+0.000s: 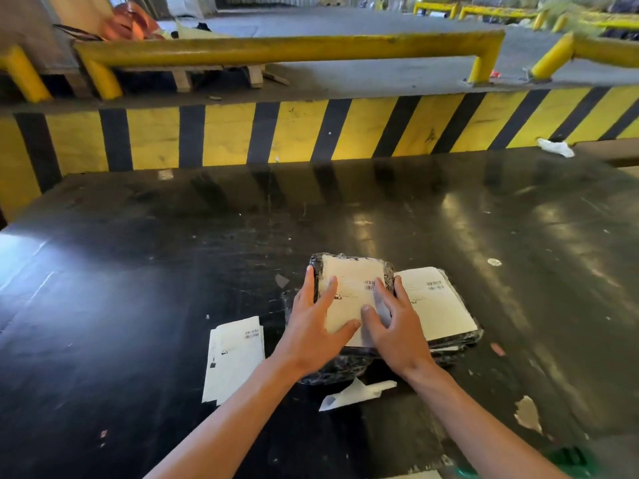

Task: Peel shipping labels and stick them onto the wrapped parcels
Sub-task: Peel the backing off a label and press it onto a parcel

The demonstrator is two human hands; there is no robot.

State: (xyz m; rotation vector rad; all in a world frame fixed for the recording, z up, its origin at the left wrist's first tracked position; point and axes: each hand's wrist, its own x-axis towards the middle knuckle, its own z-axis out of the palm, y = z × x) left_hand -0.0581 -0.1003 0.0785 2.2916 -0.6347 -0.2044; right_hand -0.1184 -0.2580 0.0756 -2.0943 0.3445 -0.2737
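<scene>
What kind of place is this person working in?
Probably a warehouse or loading dock used for packing. A yellow-and-black striped hazard wall and yellow steel guard rails stand behind the scuffed black table, where both hands press a white shipping label onto a black plastic-wrapped parcel.

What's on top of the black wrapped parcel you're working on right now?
A white shipping label lies on the black wrapped parcel, with the left hand and right hand pressing it flat. The hands cover the label's lower part, so its near edge cannot be seen.
</scene>
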